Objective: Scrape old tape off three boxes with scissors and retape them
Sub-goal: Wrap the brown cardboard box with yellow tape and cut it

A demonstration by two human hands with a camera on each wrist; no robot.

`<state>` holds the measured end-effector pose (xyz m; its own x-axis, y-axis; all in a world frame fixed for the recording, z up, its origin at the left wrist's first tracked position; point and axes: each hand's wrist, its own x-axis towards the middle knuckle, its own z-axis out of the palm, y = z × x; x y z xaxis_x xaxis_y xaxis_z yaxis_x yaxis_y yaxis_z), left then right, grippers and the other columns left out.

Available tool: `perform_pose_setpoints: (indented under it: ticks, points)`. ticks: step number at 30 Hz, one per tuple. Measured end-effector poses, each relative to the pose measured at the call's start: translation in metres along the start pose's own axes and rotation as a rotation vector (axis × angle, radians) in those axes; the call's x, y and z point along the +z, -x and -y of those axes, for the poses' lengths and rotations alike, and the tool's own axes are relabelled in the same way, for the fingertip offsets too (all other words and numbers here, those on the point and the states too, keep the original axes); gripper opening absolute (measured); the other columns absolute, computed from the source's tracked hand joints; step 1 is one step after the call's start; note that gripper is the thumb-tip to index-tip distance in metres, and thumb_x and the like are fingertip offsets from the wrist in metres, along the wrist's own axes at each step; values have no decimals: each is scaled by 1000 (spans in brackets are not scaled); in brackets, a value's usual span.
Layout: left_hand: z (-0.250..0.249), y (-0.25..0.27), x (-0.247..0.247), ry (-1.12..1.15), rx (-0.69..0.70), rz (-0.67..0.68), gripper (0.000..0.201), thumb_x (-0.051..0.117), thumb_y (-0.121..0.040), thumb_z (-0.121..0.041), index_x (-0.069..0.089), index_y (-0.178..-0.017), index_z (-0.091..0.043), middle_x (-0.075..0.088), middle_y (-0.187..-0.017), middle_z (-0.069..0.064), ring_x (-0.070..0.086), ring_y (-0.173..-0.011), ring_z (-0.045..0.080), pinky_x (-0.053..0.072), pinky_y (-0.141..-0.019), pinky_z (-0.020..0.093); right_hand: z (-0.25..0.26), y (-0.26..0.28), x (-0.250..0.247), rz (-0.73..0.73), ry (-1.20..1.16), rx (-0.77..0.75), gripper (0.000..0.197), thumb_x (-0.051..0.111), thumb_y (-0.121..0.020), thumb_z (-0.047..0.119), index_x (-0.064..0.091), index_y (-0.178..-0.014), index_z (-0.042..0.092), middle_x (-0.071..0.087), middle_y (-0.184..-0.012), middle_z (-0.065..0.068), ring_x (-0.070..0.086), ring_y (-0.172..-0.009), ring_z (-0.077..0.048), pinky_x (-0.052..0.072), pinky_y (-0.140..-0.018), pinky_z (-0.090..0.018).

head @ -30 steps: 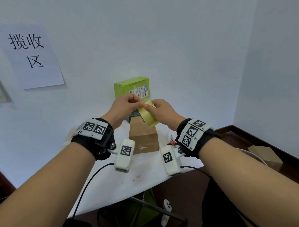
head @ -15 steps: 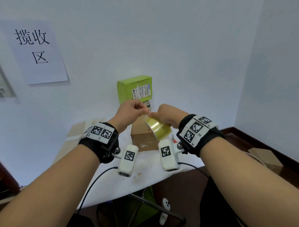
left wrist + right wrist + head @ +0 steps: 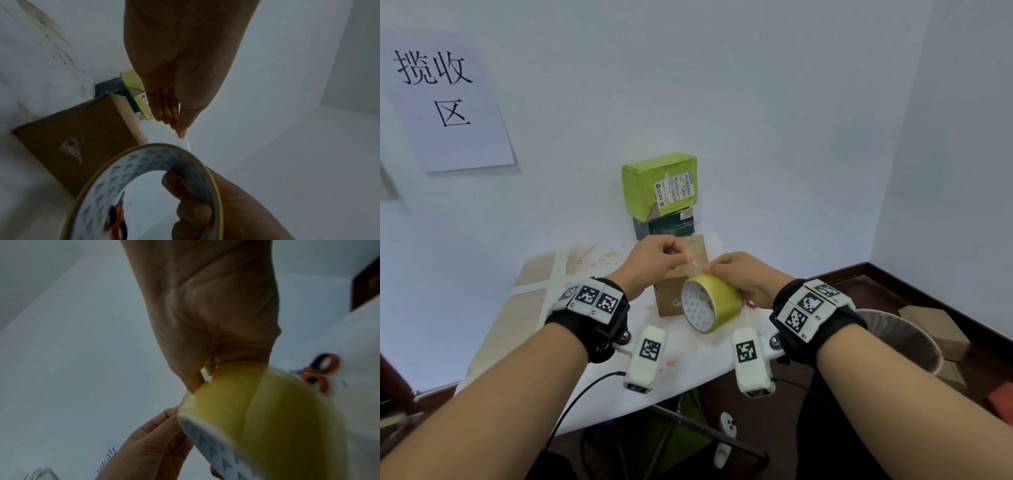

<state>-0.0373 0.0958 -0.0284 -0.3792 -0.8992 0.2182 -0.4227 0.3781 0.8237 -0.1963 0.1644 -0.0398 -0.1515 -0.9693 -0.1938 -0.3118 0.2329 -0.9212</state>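
Observation:
My right hand [image 3: 722, 274] grips a yellow tape roll [image 3: 712, 303], fingers hooked inside its patterned core [image 3: 185, 194]. My left hand [image 3: 681, 258] pinches the roll's clear loose end [image 3: 183, 139] just above it. Both hands hover in front of a brown cardboard box [image 3: 671, 301] on the white table [image 3: 585, 377]. Behind it a green box [image 3: 654, 185] sits on a dark box [image 3: 664, 226] against the wall. Orange-handled scissors [image 3: 320, 369] lie on the table to the right of the brown box, mostly hidden in the head view.
A flat cardboard sheet [image 3: 534, 284] covers the table's left part. A paper sign [image 3: 448, 102] hangs on the wall. To the right, off the table, stand a round bin [image 3: 904, 335] and brown boxes [image 3: 935, 325] on the floor.
Both hands have come down with the roll from in front of the green box to the brown box. The roll has turned so its core faces me.

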Motion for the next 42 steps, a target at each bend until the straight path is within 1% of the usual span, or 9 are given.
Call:
perform_pose_setpoints:
  ticks: [6,10,13,17,22,29,31,35,42]
  points:
    - [-3,2,6,-256,92,85,23,63,-92,-24,66,-81,-4,55,-70,-1,47,-62,9,38,-61,21,-20,-14,-1,-138,28,28,19,65,-88,24,59,-71,17,57,-72,-1,49,-66,-13,40,-57,-23]
    - [6,-14,-21,-132,-14,-196,24,50,-97,-16,70,-88,-7,67,-76,2,59,-65,10,50,-68,23,-35,-18,-6,-74,49,78,9,65,-87,19,61,-79,15,57,-80,0,54,-72,-13,49,-80,-31]
    - [18,-16,-27,-221,-98,-67,27,45,-99,-13,65,-117,-12,65,-116,4,61,-97,16,47,-89,28,-33,-17,-4,-59,-85,63,13,65,-88,19,67,-95,8,63,-88,-6,57,-79,-18,50,-75,-29]
    - [26,-9,-14,-573,-73,216,40,44,-101,-25,46,-142,-23,30,-155,1,32,-139,22,28,-111,30,-22,-20,5,-29,-179,48,21,66,-87,19,69,-103,6,67,-105,-11,60,-94,-24,50,-83,-31]
    - [26,-4,-11,-805,-27,222,37,42,-102,-28,54,-135,-19,41,-149,7,38,-136,23,30,-107,29,-21,-31,10,-77,-214,25,21,66,-87,21,70,-101,5,68,-106,-15,61,-87,-24,50,-76,-29]
    - [28,-6,-16,-888,10,159,27,44,-97,-24,71,-97,-24,67,-104,-3,58,-94,19,46,-78,28,-15,-48,17,-136,-163,35,10,68,-85,19,67,-85,10,66,-92,-12,60,-82,-25,51,-71,-31]
    - [28,-10,-18,-890,54,119,29,44,-99,-28,70,-111,-25,67,-115,0,57,-104,21,46,-86,31,-13,-49,14,-161,-129,36,10,69,-84,19,66,-82,10,64,-85,-8,58,-79,-23,48,-63,-26]
    - [32,-12,-9,-807,174,298,41,38,-103,-33,46,-141,-22,43,-149,-1,36,-136,18,25,-110,29,-14,-53,4,-156,-42,25,16,70,-81,22,66,-93,13,64,-98,-8,59,-89,-21,52,-83,-33]
    - [52,-14,-5,-774,248,357,56,38,-100,-45,29,-150,-23,25,-157,-4,22,-144,13,17,-118,32,-21,-55,-3,-193,-28,55,14,67,-82,22,61,-94,17,61,-99,-6,56,-87,-20,51,-85,-34]
